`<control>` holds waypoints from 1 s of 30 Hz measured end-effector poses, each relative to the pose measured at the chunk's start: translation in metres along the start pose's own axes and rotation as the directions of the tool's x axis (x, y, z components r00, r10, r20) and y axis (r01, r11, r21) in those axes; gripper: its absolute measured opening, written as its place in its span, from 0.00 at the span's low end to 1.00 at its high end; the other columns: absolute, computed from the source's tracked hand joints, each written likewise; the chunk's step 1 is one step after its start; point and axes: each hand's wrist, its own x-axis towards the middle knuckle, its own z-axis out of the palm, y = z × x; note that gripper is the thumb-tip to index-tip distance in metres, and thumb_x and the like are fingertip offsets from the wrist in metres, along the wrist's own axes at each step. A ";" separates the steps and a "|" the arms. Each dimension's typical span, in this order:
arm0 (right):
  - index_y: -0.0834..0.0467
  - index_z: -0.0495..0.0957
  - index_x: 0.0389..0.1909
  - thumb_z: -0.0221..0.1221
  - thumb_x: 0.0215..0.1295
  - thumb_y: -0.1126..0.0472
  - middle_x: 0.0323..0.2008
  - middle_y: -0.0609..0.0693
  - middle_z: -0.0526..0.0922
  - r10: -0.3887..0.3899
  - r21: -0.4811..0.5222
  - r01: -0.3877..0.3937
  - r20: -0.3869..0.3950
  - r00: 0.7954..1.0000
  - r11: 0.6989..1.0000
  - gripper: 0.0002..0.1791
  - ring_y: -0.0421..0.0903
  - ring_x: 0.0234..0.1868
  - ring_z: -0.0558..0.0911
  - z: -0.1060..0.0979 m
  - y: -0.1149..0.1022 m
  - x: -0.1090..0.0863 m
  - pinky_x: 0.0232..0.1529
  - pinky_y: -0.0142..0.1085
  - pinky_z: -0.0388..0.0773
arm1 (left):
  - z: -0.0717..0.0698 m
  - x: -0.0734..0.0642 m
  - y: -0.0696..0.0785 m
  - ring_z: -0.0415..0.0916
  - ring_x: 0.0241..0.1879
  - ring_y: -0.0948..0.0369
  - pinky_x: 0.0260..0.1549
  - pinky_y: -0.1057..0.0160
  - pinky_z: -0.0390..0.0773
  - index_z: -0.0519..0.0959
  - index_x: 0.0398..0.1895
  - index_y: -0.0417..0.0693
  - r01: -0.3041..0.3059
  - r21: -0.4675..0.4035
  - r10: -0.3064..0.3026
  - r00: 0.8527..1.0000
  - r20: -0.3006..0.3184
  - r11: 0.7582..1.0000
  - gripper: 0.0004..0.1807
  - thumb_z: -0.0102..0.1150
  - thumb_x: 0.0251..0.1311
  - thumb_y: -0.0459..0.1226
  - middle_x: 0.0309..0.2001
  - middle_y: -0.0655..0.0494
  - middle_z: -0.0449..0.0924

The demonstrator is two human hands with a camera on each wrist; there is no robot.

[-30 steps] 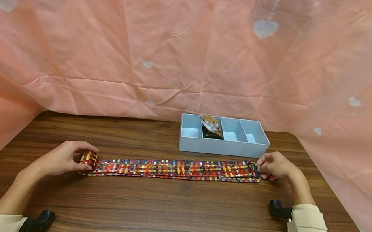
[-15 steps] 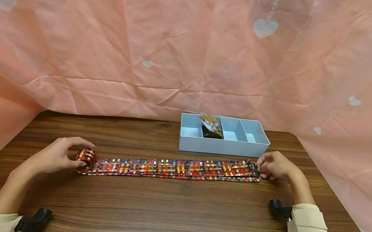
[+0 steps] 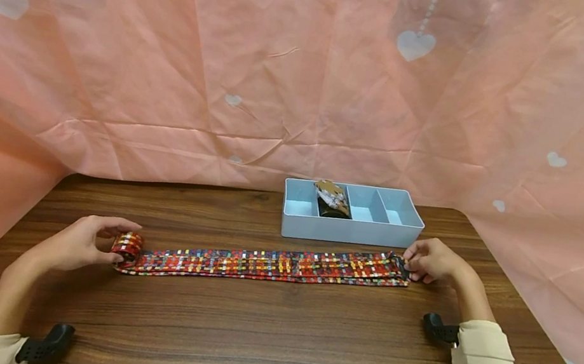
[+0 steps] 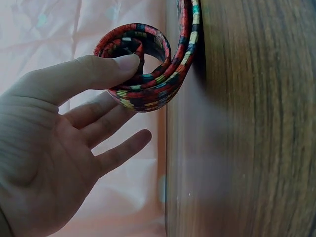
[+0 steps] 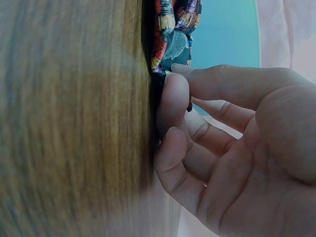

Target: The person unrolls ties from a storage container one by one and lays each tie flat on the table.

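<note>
A multicoloured checked necktie (image 3: 278, 263) lies stretched across the wooden table, its left end wound into a coil (image 3: 128, 247). My left hand (image 3: 78, 246) holds that coil between thumb and fingers; in the left wrist view the thumb (image 4: 106, 69) reaches into the spiral, with the fingers beneath and one finger standing free. At the other end, my right hand (image 3: 429, 261) pinches the tie's tip, where a dark lining (image 5: 177, 49) shows. Thumb and index finger meet on the tip in the right wrist view, the other fingers curled close to the tabletop.
Behind the tie's right half stands a light blue divided box (image 3: 350, 232). One compartment holds a rolled cloth (image 3: 334, 199) in brown, white and black. Pink sheeting (image 3: 263, 74) with hearts surrounds the table (image 3: 264, 345) at the back and sides.
My left hand has shifted left with the coil, and the flat stretch of necktie has grown longer at that end. The right hand stays in place on the tip.
</note>
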 end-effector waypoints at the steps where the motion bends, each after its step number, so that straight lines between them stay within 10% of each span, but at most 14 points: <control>1: 0.70 0.76 0.42 0.58 0.66 0.72 0.23 0.47 0.82 0.001 0.000 -0.001 -0.001 1.000 1.000 0.06 0.42 0.26 0.81 0.000 0.000 0.000 0.26 0.37 0.77 | -0.001 0.000 0.000 0.78 0.50 0.68 0.49 0.67 0.79 0.82 0.58 0.36 0.008 0.003 -0.008 1.000 0.010 1.000 0.31 0.80 0.47 0.28 0.52 0.44 0.86; 8: 0.70 0.76 0.42 0.58 0.66 0.71 0.23 0.47 0.82 -0.004 0.008 0.004 0.003 1.000 1.000 0.07 0.42 0.26 0.82 -0.001 -0.001 -0.001 0.26 0.37 0.77 | -0.003 -0.001 -0.001 0.79 0.51 0.64 0.49 0.57 0.81 0.80 0.60 0.36 0.052 0.016 -0.053 0.997 0.063 0.999 0.33 0.80 0.45 0.28 0.53 0.44 0.86; 19: 0.71 0.75 0.42 0.57 0.66 0.72 0.23 0.46 0.82 0.005 0.005 -0.005 0.002 1.000 1.000 0.06 0.41 0.25 0.81 0.000 -0.001 -0.001 0.26 0.37 0.77 | -0.010 -0.003 0.002 0.78 0.55 0.60 0.51 0.73 0.74 0.79 0.62 0.37 0.085 0.016 -0.085 0.995 0.052 0.996 0.35 0.75 0.45 0.25 0.55 0.42 0.85; 30: 0.72 0.74 0.42 0.57 0.67 0.72 0.22 0.47 0.81 0.000 -0.008 0.000 0.001 1.000 1.000 0.07 0.41 0.25 0.81 0.000 0.001 0.001 0.26 0.37 0.77 | -0.009 -0.006 -0.003 0.76 0.52 0.69 0.46 0.57 0.83 0.80 0.60 0.37 0.043 0.054 -0.042 0.999 -0.030 0.998 0.37 0.77 0.39 0.20 0.54 0.42 0.85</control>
